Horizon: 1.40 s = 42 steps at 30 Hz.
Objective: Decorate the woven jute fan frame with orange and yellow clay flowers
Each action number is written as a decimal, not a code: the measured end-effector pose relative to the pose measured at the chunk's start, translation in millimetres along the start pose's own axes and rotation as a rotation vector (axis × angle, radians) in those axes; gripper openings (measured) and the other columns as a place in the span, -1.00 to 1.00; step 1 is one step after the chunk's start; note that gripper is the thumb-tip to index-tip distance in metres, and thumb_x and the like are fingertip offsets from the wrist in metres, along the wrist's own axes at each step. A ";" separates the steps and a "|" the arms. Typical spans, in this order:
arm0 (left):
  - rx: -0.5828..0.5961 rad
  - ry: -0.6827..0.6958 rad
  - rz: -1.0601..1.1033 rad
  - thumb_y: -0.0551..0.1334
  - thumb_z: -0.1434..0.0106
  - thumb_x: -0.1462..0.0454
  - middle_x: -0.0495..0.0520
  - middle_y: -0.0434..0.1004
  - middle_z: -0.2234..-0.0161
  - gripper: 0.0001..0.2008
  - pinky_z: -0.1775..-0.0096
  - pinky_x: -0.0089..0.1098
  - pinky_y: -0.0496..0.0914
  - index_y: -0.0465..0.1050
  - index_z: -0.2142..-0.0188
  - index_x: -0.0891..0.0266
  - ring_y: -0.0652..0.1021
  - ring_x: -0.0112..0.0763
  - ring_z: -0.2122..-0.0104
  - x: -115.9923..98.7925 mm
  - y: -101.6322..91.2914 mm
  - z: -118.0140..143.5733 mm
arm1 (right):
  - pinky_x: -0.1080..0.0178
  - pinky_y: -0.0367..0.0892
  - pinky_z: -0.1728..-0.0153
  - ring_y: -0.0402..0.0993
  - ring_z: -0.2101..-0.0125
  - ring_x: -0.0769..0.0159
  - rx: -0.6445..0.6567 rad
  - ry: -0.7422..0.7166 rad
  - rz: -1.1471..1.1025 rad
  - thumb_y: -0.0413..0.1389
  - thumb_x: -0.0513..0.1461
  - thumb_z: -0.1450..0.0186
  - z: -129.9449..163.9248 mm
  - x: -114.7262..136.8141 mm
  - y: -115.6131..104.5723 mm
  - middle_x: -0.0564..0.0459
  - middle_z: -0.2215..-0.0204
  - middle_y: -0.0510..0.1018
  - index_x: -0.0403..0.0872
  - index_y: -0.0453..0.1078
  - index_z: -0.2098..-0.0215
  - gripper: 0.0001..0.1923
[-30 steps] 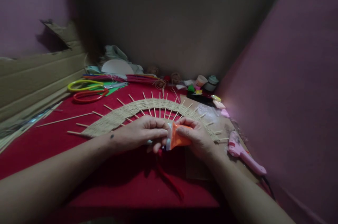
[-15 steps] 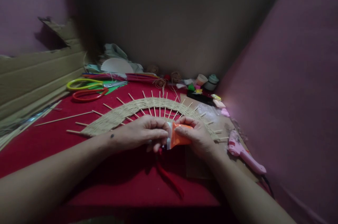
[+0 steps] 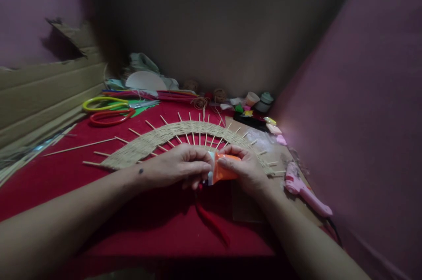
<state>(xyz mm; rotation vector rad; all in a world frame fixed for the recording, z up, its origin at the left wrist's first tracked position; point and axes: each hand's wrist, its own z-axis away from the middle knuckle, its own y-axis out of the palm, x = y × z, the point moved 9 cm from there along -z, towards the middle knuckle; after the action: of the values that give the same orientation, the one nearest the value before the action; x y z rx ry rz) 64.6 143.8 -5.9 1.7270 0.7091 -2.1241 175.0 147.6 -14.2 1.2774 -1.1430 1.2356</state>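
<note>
Between both hands is a small orange packet [image 3: 226, 171] with a pale end. My right hand [image 3: 245, 168] grips its orange body between thumb and fingers. At the pale end, my left hand [image 3: 189, 165] pinches the packet's edge, fingers closed. Just beyond the hands lies a woven fan-shaped piece [image 3: 171, 131] of tan cord, with thin sticks radiating out of both its edges. A red fuzzy strip [image 3: 212, 223] hangs or lies below the packet; its upper end is hidden near my left fingers.
Scissors [image 3: 110, 110] with yellow and red handles lie at the left on the red cloth [image 3: 158, 227]. A pink glue gun [image 3: 306, 190] rests on cardboard at the right. Twine balls [image 3: 220, 95], a cup [image 3: 252, 98] and a jar [image 3: 264, 102] stand along the back.
Almost nothing differs. Both hands keep their hold on the orange packet, with only a slight shift of the fingers and of the view.
</note>
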 end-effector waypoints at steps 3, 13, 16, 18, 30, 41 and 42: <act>0.007 0.001 -0.015 0.10 -0.28 0.22 -0.01 0.43 0.52 -0.79 0.56 -0.57 0.25 0.40 0.33 0.33 0.37 -0.60 0.60 0.1 0.9 -0.6 | 0.36 0.15 0.51 0.24 0.58 0.49 -0.002 -0.004 0.026 0.33 -0.12 0.08 -0.2 0.6 -0.5 0.18 0.58 0.41 -0.08 0.39 0.50 -0.72; -0.035 0.006 -0.070 0.10 -0.24 0.24 0.02 0.50 0.47 -0.83 0.66 -0.59 0.21 0.38 0.37 0.31 0.36 -0.62 0.68 7.5 0.4 -3.3 | 0.33 0.20 0.47 0.27 0.54 0.47 0.029 -0.041 0.126 0.34 -0.13 0.08 2.7 7.4 6.4 0.17 0.56 0.44 -0.07 0.42 0.50 -0.75; -0.026 -0.001 -0.080 0.10 -0.24 0.23 0.00 0.47 0.52 -0.79 0.66 -0.58 0.22 0.41 0.39 0.32 0.37 -0.60 0.68 7.2 1.2 -2.3 | 0.34 0.20 0.48 0.27 0.56 0.48 0.034 -0.026 0.092 0.34 -0.13 0.08 2.7 4.7 6.7 0.17 0.57 0.43 -0.08 0.42 0.50 -0.73; -0.024 -0.012 -0.067 0.11 -0.24 0.23 0.00 0.45 0.55 -0.78 0.66 -0.58 0.21 0.43 0.41 0.33 0.36 -0.60 0.68 5.4 1.1 -0.6 | 0.35 0.20 0.49 0.27 0.56 0.49 0.043 -0.013 0.058 0.34 -0.12 0.06 2.0 0.5 6.7 0.17 0.56 0.43 -0.08 0.42 0.48 -0.73; -0.157 0.072 0.019 0.17 -0.21 0.25 -0.07 0.36 0.60 -0.80 0.61 -0.59 0.15 0.40 0.49 0.32 0.27 -0.66 0.66 -10.3 -10.2 6.7 | 0.20 0.27 0.34 0.30 0.39 0.31 -0.179 -0.847 0.824 0.08 -0.32 -0.22 59.1 74.1 31.3 0.03 0.47 0.37 -0.07 0.32 0.42 -0.94; -0.235 0.309 -0.282 0.14 -0.23 0.31 -0.06 0.38 0.54 -0.83 0.45 -0.54 0.27 0.42 0.46 0.30 0.37 -0.57 0.53 -27.4 -9.6 12.5 | 0.29 0.21 0.45 0.26 0.50 0.39 -0.071 -0.590 0.870 0.00 -0.27 -0.27 47.1 53.0 41.4 0.08 0.53 0.35 -0.05 0.18 0.47 -0.85; -0.243 0.361 -0.336 0.14 -0.23 0.32 -0.05 0.39 0.53 -0.83 0.42 -0.53 0.28 0.41 0.47 0.29 0.38 -0.56 0.51 -30.5 -8.1 13.7 | 0.29 0.21 0.45 0.26 0.50 0.38 -0.070 -0.607 0.884 -0.01 -0.29 -0.25 48.3 53.6 41.6 0.08 0.53 0.35 -0.05 0.18 0.47 -0.87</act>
<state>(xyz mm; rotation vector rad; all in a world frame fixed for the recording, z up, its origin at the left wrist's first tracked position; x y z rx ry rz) 55.9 140.8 27.3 1.9812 1.3826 -1.8296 139.1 96.7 41.0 1.1443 -2.3353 1.4177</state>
